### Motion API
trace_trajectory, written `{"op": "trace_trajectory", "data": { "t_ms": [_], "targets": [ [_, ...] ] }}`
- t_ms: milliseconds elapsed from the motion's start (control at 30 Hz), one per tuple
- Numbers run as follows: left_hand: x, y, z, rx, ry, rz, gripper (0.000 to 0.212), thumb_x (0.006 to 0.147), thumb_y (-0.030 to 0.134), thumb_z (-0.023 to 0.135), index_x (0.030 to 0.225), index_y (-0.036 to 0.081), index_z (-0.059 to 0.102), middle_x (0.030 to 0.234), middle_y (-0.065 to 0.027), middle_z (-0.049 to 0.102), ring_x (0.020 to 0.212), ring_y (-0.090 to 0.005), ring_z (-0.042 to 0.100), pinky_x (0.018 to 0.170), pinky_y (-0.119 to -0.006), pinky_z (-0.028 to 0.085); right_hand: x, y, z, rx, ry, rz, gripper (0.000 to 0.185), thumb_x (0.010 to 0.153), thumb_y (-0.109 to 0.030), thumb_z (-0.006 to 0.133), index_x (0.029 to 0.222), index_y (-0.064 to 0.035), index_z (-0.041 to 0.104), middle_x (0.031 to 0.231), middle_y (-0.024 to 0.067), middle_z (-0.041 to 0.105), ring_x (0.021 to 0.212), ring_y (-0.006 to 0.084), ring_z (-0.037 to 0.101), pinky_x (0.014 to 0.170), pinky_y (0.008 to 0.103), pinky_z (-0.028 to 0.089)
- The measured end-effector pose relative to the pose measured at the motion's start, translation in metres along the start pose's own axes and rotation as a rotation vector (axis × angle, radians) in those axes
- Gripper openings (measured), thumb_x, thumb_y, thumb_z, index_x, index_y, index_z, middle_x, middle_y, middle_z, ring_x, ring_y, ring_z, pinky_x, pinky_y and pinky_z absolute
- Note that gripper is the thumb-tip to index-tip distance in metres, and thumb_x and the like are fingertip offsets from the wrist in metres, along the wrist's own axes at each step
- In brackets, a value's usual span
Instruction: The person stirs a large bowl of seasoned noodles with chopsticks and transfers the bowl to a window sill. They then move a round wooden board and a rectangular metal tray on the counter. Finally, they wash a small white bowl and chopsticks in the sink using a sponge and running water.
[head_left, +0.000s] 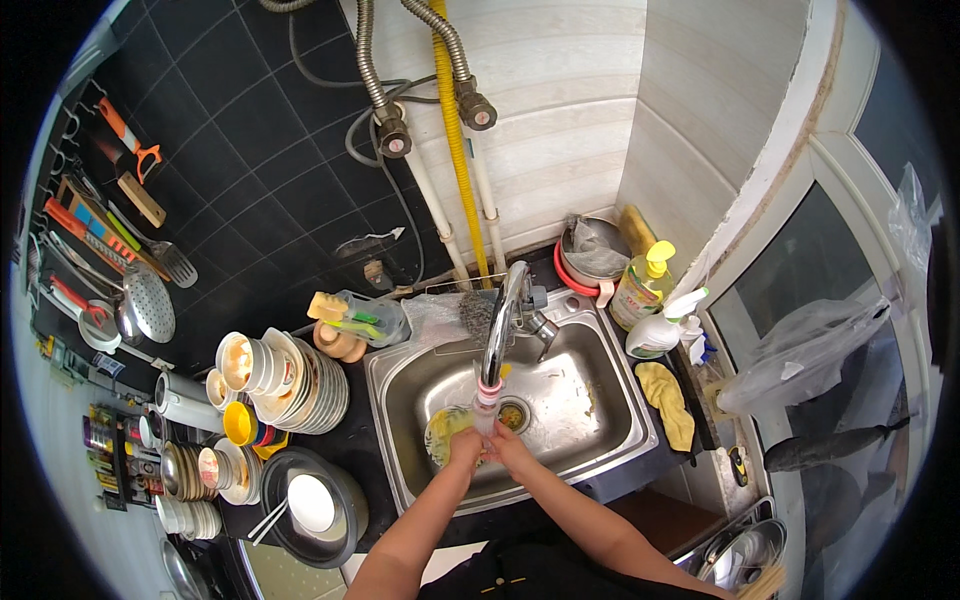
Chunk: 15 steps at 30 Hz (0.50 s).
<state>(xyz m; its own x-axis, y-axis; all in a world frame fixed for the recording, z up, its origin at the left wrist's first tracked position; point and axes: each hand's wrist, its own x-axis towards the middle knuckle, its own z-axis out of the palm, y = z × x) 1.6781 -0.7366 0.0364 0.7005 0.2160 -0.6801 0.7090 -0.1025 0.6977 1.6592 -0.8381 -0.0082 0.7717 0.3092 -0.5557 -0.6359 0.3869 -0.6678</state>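
Note:
My left hand (466, 448) and my right hand (507, 448) are close together, low over the stainless steel sink (607, 420). They are right under the pink-ringed spout of the chrome faucet (495, 337), where water seems to run onto them. My fingers overlap, so I cannot tell whether anything is between them. Beside and partly behind my left hand, a yellow cloth or sponge (446, 429) lies in a roundish clear or netted thing on the sink floor. Food scraps sit in the drain (514, 415), just beyond my right hand.
Stacked dirty bowls and plates (319, 386) crowd the left counter, beside a black basin (349, 510) with a white bowl (310, 502). At right stand a dish soap bottle (637, 292), a spray bottle (660, 330) and a yellow cloth (667, 405). A steel scrubber (476, 315) sits behind the faucet.

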Motion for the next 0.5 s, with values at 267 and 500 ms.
{"op": "trace_trajectory", "data": {
  "t_ms": [267, 500],
  "targets": [
    [-0.003, -0.002, -0.01, -0.339, -0.029, -0.075, 0.009, 0.08, 0.011, 0.048, 0.081, 0.006, 0.055, 0.073, -0.0046, 0.055, 0.059, -0.0151, 0.051, 0.052, -0.028, 0.041, -0.004, -0.009, 0.005, 0.113, -0.077, 0.226, 0.033, 0.089, -0.023, 0.039, 0.12, -0.0137, 0.043, 0.103, 0.0028, 0.058, 0.088, 0.0165, 0.055, 0.066, 0.0313, 0.045],
    [0.005, 0.006, -0.018, -0.52, -0.124, -0.057, 0.01, 0.083, 0.017, 0.053, 0.09, 0.011, 0.056, 0.076, 0.0006, 0.053, 0.063, -0.0115, 0.049, 0.055, -0.026, 0.04, 0.008, -0.014, -0.01, 0.326, -0.194, 0.287, 0.033, 0.09, -0.027, 0.037, 0.118, -0.0109, 0.043, 0.113, 0.0055, 0.055, 0.103, 0.0229, 0.054, 0.081, 0.0402, 0.044]
  ]
}}
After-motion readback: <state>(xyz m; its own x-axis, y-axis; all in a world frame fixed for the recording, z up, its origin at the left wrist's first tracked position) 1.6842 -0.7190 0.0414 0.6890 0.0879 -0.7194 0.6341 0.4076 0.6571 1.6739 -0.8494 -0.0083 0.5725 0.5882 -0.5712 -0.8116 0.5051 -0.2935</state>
